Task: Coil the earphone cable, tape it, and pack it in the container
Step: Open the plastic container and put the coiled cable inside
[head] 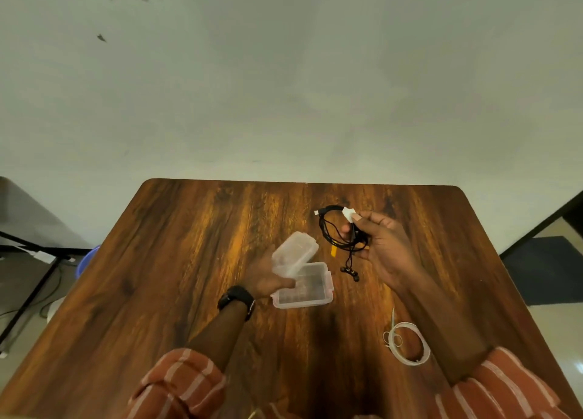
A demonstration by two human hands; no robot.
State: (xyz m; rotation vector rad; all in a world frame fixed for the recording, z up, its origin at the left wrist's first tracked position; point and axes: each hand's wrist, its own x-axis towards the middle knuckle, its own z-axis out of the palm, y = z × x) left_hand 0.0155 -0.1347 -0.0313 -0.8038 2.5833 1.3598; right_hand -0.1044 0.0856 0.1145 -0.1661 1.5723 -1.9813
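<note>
R hand (383, 245): pinches taped earphone coil (340, 229), aloft | L hand (268, 276): grips lid (295, 253), raised | container (304, 287) open, mid-table, just L of and below coil; R hand nearer

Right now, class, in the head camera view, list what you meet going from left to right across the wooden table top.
Wristwatch → left hand holding the container lid → open container → coiled earphone cable → right hand → tape roll.

Wood-grain table (164, 260) w/ rounded corners against plain pale wall (315, 87).
</note>
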